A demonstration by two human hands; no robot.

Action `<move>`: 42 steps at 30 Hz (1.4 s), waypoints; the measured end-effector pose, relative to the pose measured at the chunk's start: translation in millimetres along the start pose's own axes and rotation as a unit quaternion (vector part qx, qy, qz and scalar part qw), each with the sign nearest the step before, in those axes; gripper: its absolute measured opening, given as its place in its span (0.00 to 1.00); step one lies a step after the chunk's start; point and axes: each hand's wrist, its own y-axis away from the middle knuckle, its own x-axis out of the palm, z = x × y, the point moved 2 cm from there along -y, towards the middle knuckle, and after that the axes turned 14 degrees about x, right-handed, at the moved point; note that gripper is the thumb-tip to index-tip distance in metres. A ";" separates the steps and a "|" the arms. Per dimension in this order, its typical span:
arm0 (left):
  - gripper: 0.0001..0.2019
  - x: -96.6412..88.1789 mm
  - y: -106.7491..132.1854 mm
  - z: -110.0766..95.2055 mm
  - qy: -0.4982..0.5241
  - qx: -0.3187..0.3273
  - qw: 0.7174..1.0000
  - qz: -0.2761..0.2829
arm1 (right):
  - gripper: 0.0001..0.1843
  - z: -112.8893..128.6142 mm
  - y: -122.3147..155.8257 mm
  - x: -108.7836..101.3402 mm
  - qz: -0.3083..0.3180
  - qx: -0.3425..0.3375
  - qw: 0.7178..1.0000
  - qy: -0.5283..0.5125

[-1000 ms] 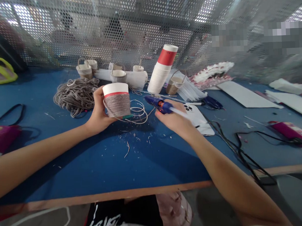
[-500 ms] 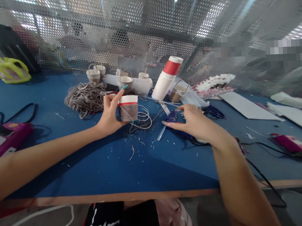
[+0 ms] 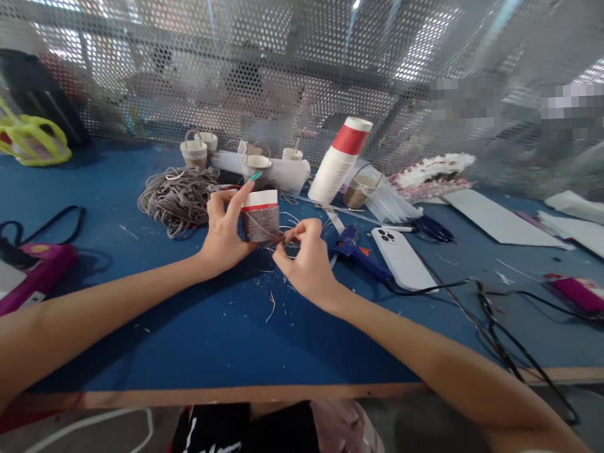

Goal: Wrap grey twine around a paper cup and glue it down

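Note:
A paper cup (image 3: pixel 260 218) lies between the thumb and fingers of my left hand (image 3: pixel 225 231), held just above the table. Grey-brown cord is wound round most of it, and a white and red band shows at the top. My right hand (image 3: pixel 308 263) pinches the loose cord (image 3: pixel 277 237) beside the cup's lower right. Loops of thin cord (image 3: pixel 288 219) lie behind my fingers, partly hidden. To the right of that hand a blue glue gun (image 3: pixel 356 251) rests on the table, touched by neither hand.
Behind my left hand is a heap of grey cord (image 3: pixel 178 198). A leaning stack of paper cups (image 3: pixel 335 168) and small cord-wrapped cups (image 3: pixel 361 189) stand at the back. A white phone (image 3: pixel 404 259) and black cables (image 3: pixel 486 312) lie right; a purple glue gun (image 3: pixel 44 271) lies left.
My right hand has left the blue glue gun and moved left to the cup, where it now pinches the cord. The phone has come into view. My left hand keeps its hold.

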 end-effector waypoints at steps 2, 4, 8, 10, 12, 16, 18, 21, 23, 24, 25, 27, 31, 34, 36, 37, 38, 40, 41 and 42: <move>0.47 0.4 0.2 0.7 -0.010 -0.019 1.000 0.003 | 0.19 2.7 -2.4 -3.2 -0.001 -0.007 0.999 -0.050; 0.45 0.3 0.4 1.0 -0.019 -0.030 0.999 0.001 | 0.19 4.3 -3.7 -6.5 0.035 0.017 0.991 -0.127; 0.42 -0.6 0.9 0.9 -0.027 -0.024 0.999 -0.011 | 0.19 7.4 -6.1 -11.8 0.172 0.137 0.943 -0.248; 0.42 -0.7 1.0 1.0 -0.023 -0.009 1.000 -0.007 | 0.18 10.4 -8.1 -15.4 0.222 0.171 0.921 -0.271; 0.42 -0.6 1.1 1.0 -0.016 0.004 1.000 -0.002 | 0.16 12.9 -10.7 -19.5 0.253 0.178 0.919 -0.244; 0.39 -0.2 1.4 -0.3 -0.020 0.011 1.000 0.001 | 0.21 15.1 -14.8 -31.4 0.204 0.074 0.975 -0.040; 0.38 0.5 1.5 -1.0 -0.019 0.013 1.000 0.000 | 0.21 16.0 -14.9 -37.6 0.154 -0.021 0.986 0.067; 0.39 1.4 1.3 -0.4 -0.021 0.018 1.000 -0.002 | 0.23 15.3 -14.5 -42.4 0.142 -0.108 0.972 0.156; 0.40 0.7 0.5 0.8 -0.024 0.026 0.999 0.000 | 0.24 15.1 -15.2 -43.7 0.138 -0.141 0.968 0.157; 0.41 -0.1 -0.2 1.4 -0.021 0.031 0.999 0.004 | 0.23 15.4 -15.6 -44.2 0.127 -0.155 0.969 0.147; 0.42 -1.1 -0.9 1.9 -0.012 0.038 0.999 0.011 | 0.22 16.1 -15.9 -44.7 0.112 -0.169 0.970 0.133; 0.43 -2.8 -2.3 2.9 0.026 0.049 0.998 0.035 | 0.19 17.9 -16.0 -46.0 0.082 -0.197 0.972 0.102; 0.50 -3.9 -3.2 5.6 0.177 0.046 0.980 0.079 | 0.16 20.4 -14.6 -49.0 0.064 -0.223 0.971 0.054; 0.50 -3.1 -2.9 8.1 0.279 0.048 0.955 0.091 | 0.17 19.7 -13.9 -50.9 0.081 -0.220 0.972 0.012; 0.48 -2.8 -3.2 9.6 0.319 0.045 0.942 0.093 | 0.18 18.2 -13.9 -51.5 0.096 -0.202 0.974 -0.018; 0.47 -2.8 -3.6 10.2 0.336 0.041 0.936 0.094 | 0.19 17.5 -13.9 -51.5 0.105 -0.192 0.975 -0.038; 0.46 -2.9 -4.1 10.6 0.351 0.037 0.931 0.095 | 0.19 16.9 -13.7 -51.5 0.115 -0.182 0.975 -0.060; 0.45 -3.0 -5.1 11.2 0.375 0.028 0.921 0.100 | 0.19 16.4 -12.9 -51.0 0.137 -0.165 0.971 -0.109; 0.45 -3.0 -5.5 11.5 0.382 0.022 0.918 0.103 | 0.20 16.3 -12.4 -50.4 0.152 -0.157 0.967 -0.134; 0.45 -3.0 -5.9 11.8 0.387 0.017 0.916 0.106 | 0.20 16.2 -11.8 -49.6 0.166 -0.148 0.962 -0.156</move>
